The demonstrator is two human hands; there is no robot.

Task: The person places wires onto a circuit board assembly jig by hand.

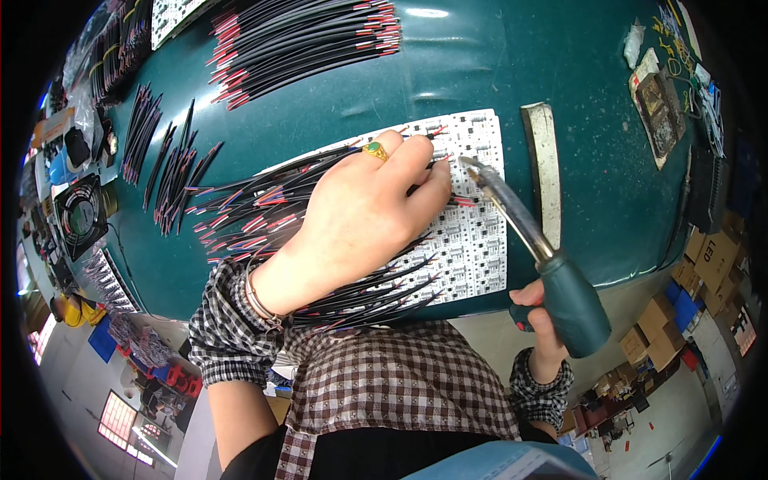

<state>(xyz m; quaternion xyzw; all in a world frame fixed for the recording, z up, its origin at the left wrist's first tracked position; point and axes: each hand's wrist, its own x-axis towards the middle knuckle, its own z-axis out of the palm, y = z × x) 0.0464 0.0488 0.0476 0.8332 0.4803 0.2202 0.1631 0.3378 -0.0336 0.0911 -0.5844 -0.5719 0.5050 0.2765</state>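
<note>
My left hand point(360, 204) rests over a white circuit board panel point(484, 264), its thumb and forefinger pinched together on a thin black-sleeved wire. Only the wire's reddish end shows past the fingertips; the rest is hidden under the hand. In my right hand point(546, 332) is a soldering gun with a dark green handle point(572, 308). Its metal tip lies just to the right of my left fingertips, above the panel; I cannot tell whether it touches. Many black wires point(264, 196) with red and white ends lie across the panel's left part and beneath my left hand.
A large bundle of black wires point(308, 48) lies at the back of the green table point(464, 64). Smaller wire bundles point(172, 176) are at the left, near a black fan point(80, 210). Right of the panel lies a pale curved strip point(544, 172); farther right is a stained block point(658, 112).
</note>
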